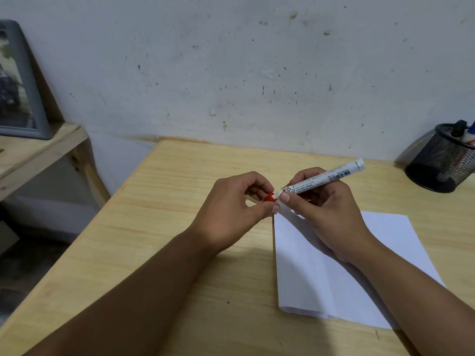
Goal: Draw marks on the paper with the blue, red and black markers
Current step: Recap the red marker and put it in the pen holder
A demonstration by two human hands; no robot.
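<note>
Two bare forearms, sleeveless, left hand (232, 201) and right hand (326, 209) ringless.

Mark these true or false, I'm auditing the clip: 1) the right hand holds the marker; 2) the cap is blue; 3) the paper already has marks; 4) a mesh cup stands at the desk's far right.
1) True: the right hand holds the marker.
2) False: the cap, pinched by the left hand, is red.
3) False: the visible paper is blank.
4) True: the mesh cup stands there, on the desk.
</note>
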